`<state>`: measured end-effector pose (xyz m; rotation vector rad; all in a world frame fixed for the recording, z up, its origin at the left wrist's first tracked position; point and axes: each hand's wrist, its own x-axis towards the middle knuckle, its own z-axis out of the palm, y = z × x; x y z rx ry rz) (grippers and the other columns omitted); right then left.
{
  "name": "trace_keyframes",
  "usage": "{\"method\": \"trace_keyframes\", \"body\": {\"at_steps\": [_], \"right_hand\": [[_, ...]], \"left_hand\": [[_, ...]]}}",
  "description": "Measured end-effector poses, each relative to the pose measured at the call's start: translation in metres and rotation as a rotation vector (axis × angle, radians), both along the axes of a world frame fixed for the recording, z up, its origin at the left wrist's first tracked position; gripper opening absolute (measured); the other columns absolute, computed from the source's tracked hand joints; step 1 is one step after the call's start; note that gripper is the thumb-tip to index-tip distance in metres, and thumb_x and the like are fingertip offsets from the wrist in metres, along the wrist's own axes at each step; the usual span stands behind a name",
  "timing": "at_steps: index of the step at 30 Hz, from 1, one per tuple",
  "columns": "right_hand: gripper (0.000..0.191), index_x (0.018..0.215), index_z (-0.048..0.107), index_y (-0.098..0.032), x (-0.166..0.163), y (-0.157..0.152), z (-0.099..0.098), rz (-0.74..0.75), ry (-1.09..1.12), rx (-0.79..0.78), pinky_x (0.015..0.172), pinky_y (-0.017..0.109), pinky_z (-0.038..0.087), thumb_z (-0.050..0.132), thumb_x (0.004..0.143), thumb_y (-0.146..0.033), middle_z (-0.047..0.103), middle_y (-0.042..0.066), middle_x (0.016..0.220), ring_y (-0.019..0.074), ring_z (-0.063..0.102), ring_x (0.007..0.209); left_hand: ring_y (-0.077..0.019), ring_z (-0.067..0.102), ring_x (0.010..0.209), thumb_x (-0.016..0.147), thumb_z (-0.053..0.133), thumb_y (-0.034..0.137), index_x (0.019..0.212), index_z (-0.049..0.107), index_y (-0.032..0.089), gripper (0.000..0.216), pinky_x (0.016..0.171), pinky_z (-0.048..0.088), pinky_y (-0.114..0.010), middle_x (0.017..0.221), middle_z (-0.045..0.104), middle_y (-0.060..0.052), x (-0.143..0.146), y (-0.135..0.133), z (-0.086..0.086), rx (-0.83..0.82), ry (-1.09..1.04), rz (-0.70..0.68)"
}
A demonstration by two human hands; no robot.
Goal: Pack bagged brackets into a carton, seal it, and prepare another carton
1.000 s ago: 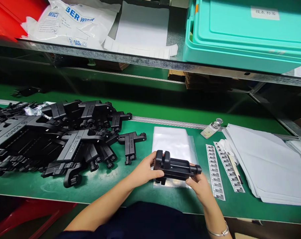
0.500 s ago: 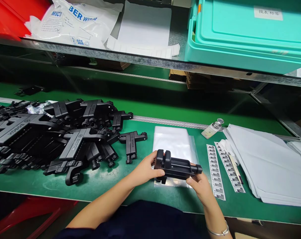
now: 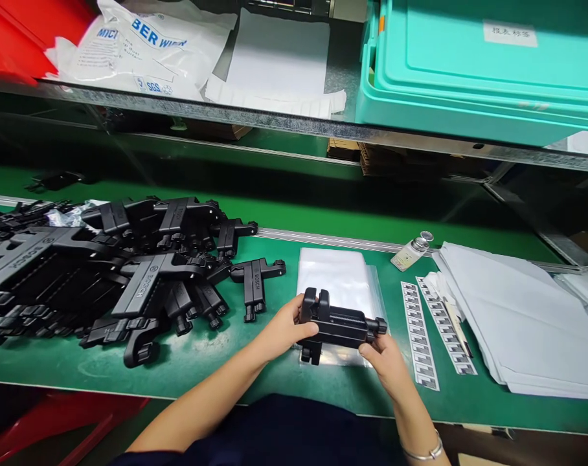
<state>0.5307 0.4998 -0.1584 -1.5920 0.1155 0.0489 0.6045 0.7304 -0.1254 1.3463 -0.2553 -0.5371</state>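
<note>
Between my two hands is a black plastic clamp bracket (image 3: 342, 325), raised over a stack of clear plastic bags (image 3: 333, 268). My left hand (image 3: 287, 331) grips its left end, thumb on the near side and fingers mostly hidden behind. At the other end, near the knob, my right hand (image 3: 384, 356) is closed on the bracket, its thumb against the lower edge. To the left lies a heap of similar black brackets (image 3: 148, 285), several marked BOSCH. A single bracket (image 3: 254, 285) lies at the heap's right edge.
Label strips (image 3: 420, 336) lie right of the bags, beside a pen-like tool (image 3: 456, 323). Behind them stands a small dispenser bottle (image 3: 411, 252). White sheets (image 3: 522, 323) cover the right side. Overhead, a shelf (image 3: 274, 123) holds a turquoise bin (image 3: 449, 71) and a white printed bag (image 3: 143, 52).
The bracket has turned slightly in my hands, so its side and the lower jaw below show more. Both hands keep hold of it. The whole view has shifted a little.
</note>
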Motion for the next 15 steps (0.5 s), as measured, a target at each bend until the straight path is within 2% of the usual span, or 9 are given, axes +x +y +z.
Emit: {"method": "trace_keyframes", "body": {"at_steps": [5, 10, 12, 15], "right_hand": [[0.055, 0.115, 0.064, -0.021, 0.005, -0.003, -0.003, -0.028, -0.056, -0.005, 0.094, 0.041, 0.050, 0.064, 0.078, -0.062, 0.069, 0.012, 0.112, 0.0284, 0.064, 0.105], [0.048, 0.110, 0.064, -0.020, 0.010, -0.016, -0.020, -0.175, -0.125, -0.121, 0.089, 0.040, 0.053, 0.059, 0.083, -0.059, 0.070, 0.012, 0.105, 0.0260, 0.067, 0.097], [0.044, 0.110, 0.064, -0.019, 0.010, -0.018, -0.029, -0.182, -0.127, -0.196, 0.089, 0.042, 0.053, 0.056, 0.086, -0.055, 0.071, 0.013, 0.104, 0.0264, 0.067, 0.096], [0.034, 0.107, 0.066, -0.019, 0.012, -0.018, -0.038, -0.137, -0.088, -0.401, 0.090, 0.043, 0.052, 0.057, 0.085, -0.044, 0.071, 0.012, 0.105, 0.0269, 0.067, 0.098]], "left_hand": [[-0.0247, 0.061, 0.098, 0.061, 0.081, 0.054, 0.105, 0.063, 0.014, 0.062, 0.086, 0.045, -0.031, 0.099, 0.069, -0.007, 0.004, -0.008, -0.009, -0.094, 0.165, 0.115], [-0.0162, 0.064, 0.070, 0.063, 0.081, 0.049, 0.086, 0.065, 0.014, 0.045, 0.066, 0.048, -0.024, 0.074, 0.070, -0.003, 0.013, -0.016, -0.027, -0.192, 0.564, 0.342], [-0.0144, 0.064, 0.063, 0.072, 0.076, 0.042, 0.087, 0.065, 0.015, 0.032, 0.058, 0.047, -0.023, 0.072, 0.070, -0.002, 0.016, -0.017, -0.032, -0.200, 0.677, 0.414], [-0.0145, 0.066, 0.063, 0.082, 0.068, 0.031, 0.091, 0.065, 0.016, 0.018, 0.058, 0.049, -0.023, 0.073, 0.072, -0.002, 0.018, -0.017, -0.036, -0.208, 0.752, 0.467]]}}
